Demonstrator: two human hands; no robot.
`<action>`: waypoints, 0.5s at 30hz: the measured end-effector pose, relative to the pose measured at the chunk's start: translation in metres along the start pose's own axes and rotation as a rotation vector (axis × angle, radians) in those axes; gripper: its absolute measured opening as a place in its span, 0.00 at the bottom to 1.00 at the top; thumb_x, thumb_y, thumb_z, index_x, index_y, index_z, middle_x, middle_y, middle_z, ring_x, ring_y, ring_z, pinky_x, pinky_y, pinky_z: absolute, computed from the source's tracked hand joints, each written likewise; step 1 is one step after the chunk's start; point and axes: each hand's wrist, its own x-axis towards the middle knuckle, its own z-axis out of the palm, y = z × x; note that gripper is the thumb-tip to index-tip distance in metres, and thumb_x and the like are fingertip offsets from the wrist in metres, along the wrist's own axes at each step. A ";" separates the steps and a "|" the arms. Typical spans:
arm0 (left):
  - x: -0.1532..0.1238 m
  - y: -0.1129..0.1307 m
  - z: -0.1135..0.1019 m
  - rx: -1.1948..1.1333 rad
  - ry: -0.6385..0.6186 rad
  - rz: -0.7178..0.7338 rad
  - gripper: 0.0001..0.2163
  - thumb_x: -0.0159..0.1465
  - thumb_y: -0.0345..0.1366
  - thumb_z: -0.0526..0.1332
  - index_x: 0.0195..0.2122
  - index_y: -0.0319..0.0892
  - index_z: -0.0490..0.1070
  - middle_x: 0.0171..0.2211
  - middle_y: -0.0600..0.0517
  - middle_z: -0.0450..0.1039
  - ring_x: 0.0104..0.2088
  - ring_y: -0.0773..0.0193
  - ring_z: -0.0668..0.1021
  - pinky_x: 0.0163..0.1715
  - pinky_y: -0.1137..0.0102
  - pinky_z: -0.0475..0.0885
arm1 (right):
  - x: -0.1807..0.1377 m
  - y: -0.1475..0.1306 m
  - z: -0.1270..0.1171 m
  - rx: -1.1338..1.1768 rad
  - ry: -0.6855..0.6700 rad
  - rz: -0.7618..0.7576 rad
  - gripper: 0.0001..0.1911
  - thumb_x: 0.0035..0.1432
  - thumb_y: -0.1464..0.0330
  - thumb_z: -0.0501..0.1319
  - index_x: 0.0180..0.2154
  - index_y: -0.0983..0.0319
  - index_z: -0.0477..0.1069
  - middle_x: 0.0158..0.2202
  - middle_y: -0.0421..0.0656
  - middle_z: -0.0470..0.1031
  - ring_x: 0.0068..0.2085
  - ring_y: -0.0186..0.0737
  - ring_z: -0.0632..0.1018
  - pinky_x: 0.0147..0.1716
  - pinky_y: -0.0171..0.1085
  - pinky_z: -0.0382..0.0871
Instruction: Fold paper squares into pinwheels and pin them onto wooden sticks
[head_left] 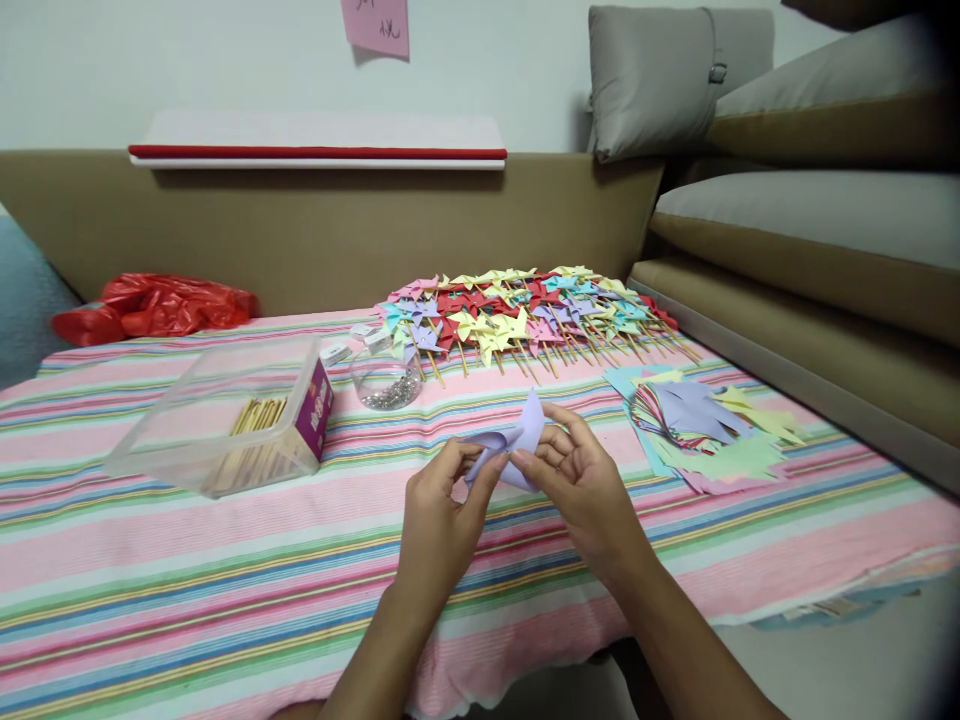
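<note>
Both hands, left & right, pinch lilac paper, half-folded; finished pinwheels piled far, cut sheets left at right.

The left hand and right hand pinch a folded lilac paper sheet between their fingertips above the striped tablecloth. Finished paper pinwheels lie beyond the hands, and a stack of cut coloured papers lies to the right. A clear plastic box of wooden sticks and a clear jar of pins stand to the left.
</note>
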 end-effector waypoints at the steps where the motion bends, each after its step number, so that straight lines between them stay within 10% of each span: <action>1: 0.000 0.000 0.000 0.014 -0.001 0.010 0.06 0.68 0.39 0.63 0.35 0.44 0.70 0.30 0.53 0.74 0.31 0.64 0.76 0.32 0.70 0.68 | 0.000 0.000 0.000 -0.015 -0.017 0.020 0.22 0.53 0.66 0.72 0.49 0.56 0.70 0.38 0.40 0.81 0.41 0.37 0.81 0.42 0.35 0.74; 15: 0.000 0.000 -0.001 0.036 -0.031 0.047 0.03 0.69 0.36 0.61 0.42 0.45 0.72 0.33 0.53 0.76 0.33 0.65 0.76 0.35 0.70 0.69 | -0.001 0.008 -0.002 -0.046 -0.056 0.022 0.12 0.57 0.62 0.71 0.42 0.57 0.75 0.42 0.43 0.83 0.48 0.43 0.82 0.49 0.38 0.75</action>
